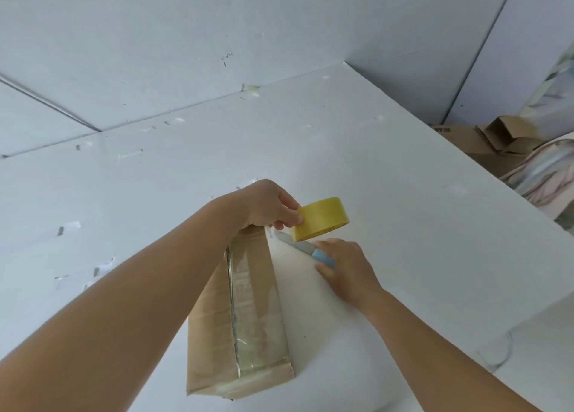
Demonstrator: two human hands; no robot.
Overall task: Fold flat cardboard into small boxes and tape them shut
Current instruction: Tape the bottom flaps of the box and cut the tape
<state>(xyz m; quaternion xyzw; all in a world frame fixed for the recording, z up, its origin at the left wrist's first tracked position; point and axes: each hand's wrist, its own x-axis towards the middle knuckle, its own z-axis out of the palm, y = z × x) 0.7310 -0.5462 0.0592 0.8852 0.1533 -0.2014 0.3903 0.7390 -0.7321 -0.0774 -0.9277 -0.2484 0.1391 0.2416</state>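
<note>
Head view only. Cardboard box [248, 328] lies on the white counter [403, 178], long and narrow, closed, clear tape running glossy along its top seam; contents cannot be seen. Left hand [267, 205] pinches a yellow tape roll [321, 219] just above the box's far end. Right hand [344, 267] grips the blue handle of a knife [298, 244], blade lying flat on the counter beside the box, under the roll. Open brown boxes [497, 138] sit off the counter's right edge.

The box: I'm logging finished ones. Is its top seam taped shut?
Shut: the box has clear tape along its closed top seam.
</note>
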